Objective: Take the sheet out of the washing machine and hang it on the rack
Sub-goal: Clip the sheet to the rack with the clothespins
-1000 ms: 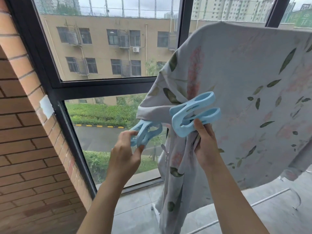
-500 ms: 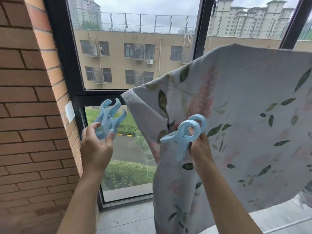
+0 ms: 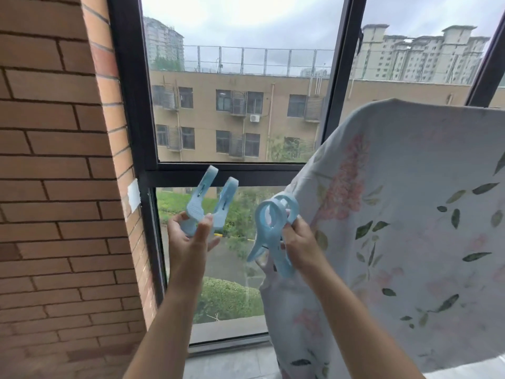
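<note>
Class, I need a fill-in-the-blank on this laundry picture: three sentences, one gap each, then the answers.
1. Each hand holds a large clip of light ____ plastic.
2. The left hand holds its clip in front of the ____.
3. The sheet draped on the right is printed with flowers and green ____.

Answers: blue; window; leaves

It looked like a home's enclosed balcony used for drying laundry: a red brick wall (image 3: pixel 54 187), a tall black-framed window (image 3: pixel 131 105) facing a tan apartment block (image 3: pixel 232 119), and a floral bedsheet (image 3: pixel 410 214) hung up.
</note>
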A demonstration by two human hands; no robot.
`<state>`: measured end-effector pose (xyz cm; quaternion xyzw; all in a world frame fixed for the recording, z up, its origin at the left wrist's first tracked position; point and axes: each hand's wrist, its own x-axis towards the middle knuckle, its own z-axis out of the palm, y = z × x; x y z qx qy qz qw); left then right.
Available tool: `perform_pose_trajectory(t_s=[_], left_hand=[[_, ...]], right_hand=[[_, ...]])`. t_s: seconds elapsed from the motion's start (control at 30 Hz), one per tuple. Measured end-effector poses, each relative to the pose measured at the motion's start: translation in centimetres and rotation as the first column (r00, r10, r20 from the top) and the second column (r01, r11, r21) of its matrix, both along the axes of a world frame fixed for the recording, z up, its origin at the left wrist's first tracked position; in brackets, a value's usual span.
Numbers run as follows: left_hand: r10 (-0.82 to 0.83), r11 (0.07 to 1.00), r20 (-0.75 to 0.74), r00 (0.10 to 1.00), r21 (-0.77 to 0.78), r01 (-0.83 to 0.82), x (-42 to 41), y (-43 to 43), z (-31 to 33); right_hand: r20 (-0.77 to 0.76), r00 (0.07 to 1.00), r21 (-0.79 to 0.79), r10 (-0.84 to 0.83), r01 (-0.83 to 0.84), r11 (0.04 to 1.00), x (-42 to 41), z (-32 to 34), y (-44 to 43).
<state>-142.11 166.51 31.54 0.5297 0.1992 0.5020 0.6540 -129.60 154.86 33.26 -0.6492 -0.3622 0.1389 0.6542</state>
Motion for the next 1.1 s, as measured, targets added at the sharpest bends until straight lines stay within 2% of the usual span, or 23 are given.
perform_pose_trajectory(t_s=[0.07, 0.13, 0.3, 0.43, 0.5, 0.6, 0.67, 0.77, 0.87, 0.93, 1.0, 1.1], left_hand=[[-0.126, 0.968, 0.262, 0.957, -0.18, 0.177, 1.2, -0.9, 0.9], [-0.138, 0.94, 0.353, 0.926, -0.249, 0.235, 2.5, -1.9, 1.8], [-0.093, 0.959, 0.23, 0.969, -0.24, 0.149, 5.2, -3.5, 1.9], [-0.125, 0.947, 0.216, 0.968, -0.265, 0.181, 7.0, -3.8, 1.3], [-0.165, 0.934, 0.242, 0.956, -0.272, 0.23, 7.6, -4.1, 1.2], [-0.213, 0.922, 0.311, 0.926, -0.25, 0.295, 8.4, -5.3, 1.9], [-0.234, 0.915, 0.359, 0.904, -0.234, 0.33, 8.9, -5.8, 2.5], [-0.281, 0.895, 0.429, 0.858, -0.205, 0.395, 10.2, -7.2, 3.3], [-0.323, 0.899, 0.424, 0.846, -0.142, 0.414, 11.8, -10.1, 4.1], [-0.327, 0.912, 0.433, 0.84, -0.09, 0.401, 12.7, -12.3, 4.7], [-0.326, 0.915, 0.45, 0.831, -0.071, 0.397, 13.5, -14.3, 5.1], [-0.331, 0.921, 0.477, 0.814, -0.024, 0.388, 14.9, -17.9, 5.4]], right_hand=[[0.043, 0.998, -0.061, 0.045, -0.042, 0.997, -0.1, -1.0, 0.1], [0.129, 0.989, -0.148, 0.069, -0.049, 0.988, -0.2, -1.9, 0.1], [0.273, 0.962, -0.334, 0.022, 0.073, 0.94, -0.2, -2.6, -0.4], [0.272, 0.962, -0.376, 0.016, 0.091, 0.922, 1.0, -3.0, -1.6], [0.179, 0.982, -0.336, 0.066, -0.002, 0.942, 1.8, -3.1, -2.4], [-0.138, 0.984, -0.168, 0.109, -0.132, 0.977, 3.0, -3.4, -4.6], [-0.393, 0.904, -0.016, 0.171, -0.193, 0.981, 3.5, -3.9, -6.1], [-0.677, 0.696, 0.179, 0.239, -0.159, 0.971, 3.6, -4.1, -8.3], [-0.821, 0.528, 0.237, 0.219, -0.035, 0.971, 5.4, -3.4, -10.0], [-0.869, 0.462, 0.216, 0.179, 0.028, 0.976, 6.6, -2.2, -11.2], [-0.89, 0.44, 0.175, 0.118, 0.091, 0.98, 7.8, -1.4, -12.2], [-0.866, 0.5, 0.122, 0.033, 0.147, 0.981, 9.9, -0.6, -14.5]])
